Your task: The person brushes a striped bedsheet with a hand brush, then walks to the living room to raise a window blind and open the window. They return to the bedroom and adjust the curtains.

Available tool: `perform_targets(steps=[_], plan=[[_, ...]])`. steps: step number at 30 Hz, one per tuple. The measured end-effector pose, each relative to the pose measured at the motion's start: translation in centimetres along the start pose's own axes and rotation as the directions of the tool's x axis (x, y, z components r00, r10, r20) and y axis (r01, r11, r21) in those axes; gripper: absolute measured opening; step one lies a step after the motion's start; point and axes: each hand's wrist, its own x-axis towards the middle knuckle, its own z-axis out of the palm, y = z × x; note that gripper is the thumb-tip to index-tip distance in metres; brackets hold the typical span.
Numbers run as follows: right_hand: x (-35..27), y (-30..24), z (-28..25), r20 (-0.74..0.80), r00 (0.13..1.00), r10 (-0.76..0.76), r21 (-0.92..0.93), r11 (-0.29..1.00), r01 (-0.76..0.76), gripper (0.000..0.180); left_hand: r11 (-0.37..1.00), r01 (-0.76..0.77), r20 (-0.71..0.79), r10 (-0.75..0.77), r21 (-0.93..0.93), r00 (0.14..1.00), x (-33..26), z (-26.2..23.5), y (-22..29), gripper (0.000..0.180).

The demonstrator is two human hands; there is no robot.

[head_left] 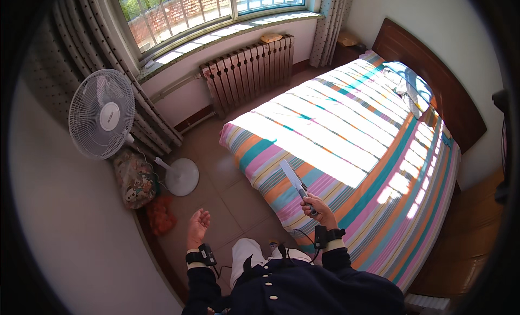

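My right hand (317, 206) is closed round the grey handle of what looks like a bed brush (292, 178), with a long, narrow, pale head. The brush points up and to the left, above the near corner of the bed (346, 190). A striped sheet in pink, orange, teal and grey covers the bed. On the left, my left hand (198, 228) hangs over the tiled floor with its fingers loosely curled and apart, holding nothing. Both wrists carry a black strapped device with a cable.
A white standing fan (103, 115) is at the left, its round base (182, 177) on the floor. Beside it sit a patterned bag (134, 182) and a red bag (161, 214). A radiator (249, 71) runs below the barred window. Folded bedding (409, 87) lies by the wooden headboard (433, 71).
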Motion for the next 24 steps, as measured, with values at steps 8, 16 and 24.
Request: perform_targets(steps=[8,16,24], plan=[[18.6,-6.6,13.2,-0.073,0.995,-0.061,0.017,0.998,0.062,0.013,0.993,0.007,0.183,-0.028,0.116,0.983,19.8,6.0,16.4,0.028],[29.3,-13.8,19.4,-0.155,0.974,-0.164,0.126,0.975,0.184,0.017,0.962,-0.038,0.405,-0.077,0.269,0.911,35.6,21.0,30.2,0.028],[43.2,-21.7,19.4,-0.224,0.909,-0.351,0.107,0.918,0.381,0.019,0.921,-0.031,0.430,-0.151,0.389,0.890,52.4,32.1,38.6,0.029]])
